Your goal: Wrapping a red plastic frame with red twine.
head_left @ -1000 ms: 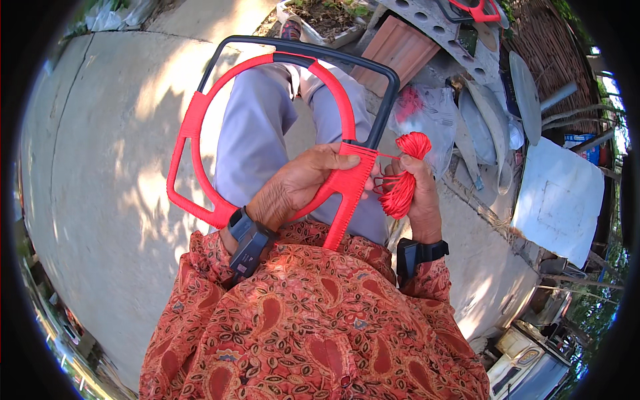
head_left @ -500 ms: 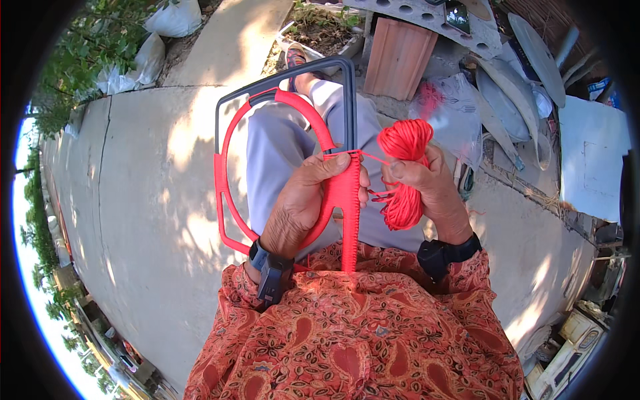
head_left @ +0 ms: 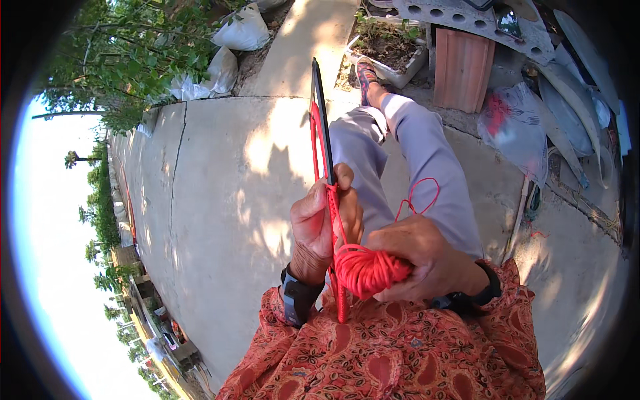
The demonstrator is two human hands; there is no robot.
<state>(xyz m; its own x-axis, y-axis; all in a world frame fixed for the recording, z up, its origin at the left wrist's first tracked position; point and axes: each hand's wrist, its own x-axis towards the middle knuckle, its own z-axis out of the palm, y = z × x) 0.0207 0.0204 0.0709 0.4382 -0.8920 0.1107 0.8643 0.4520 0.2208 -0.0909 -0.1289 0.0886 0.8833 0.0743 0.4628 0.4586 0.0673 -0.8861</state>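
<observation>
My left hand (head_left: 317,223) is closed around a dark frame (head_left: 325,127) partly wrapped in red cord, with the thumb and fingers on either side of it. The frame is turned edge-on, so its inner ring hardly shows. Its wrapped lower end reaches down to my patterned shirt. To the right, my right hand (head_left: 423,250) grips a hank of red cord (head_left: 370,272) close beside the wrapped bar. One strand runs from the hank up to the bar near my left fingers. A thin loose loop of cord rises beyond my right hand, over the trouser leg.
Concrete ground (head_left: 213,200) spreads around my legs. A clear plastic bag (head_left: 517,133) with something red inside lies at the right, near a terracotta-coloured block (head_left: 463,70) and leaning curved panels. White sacks (head_left: 241,30) and bushes line the far left.
The frame has turned from facing me to edge-on. My right hand has brought the hank down and in, against the bar. The view has shifted, and a loose loop of cord now shows.
</observation>
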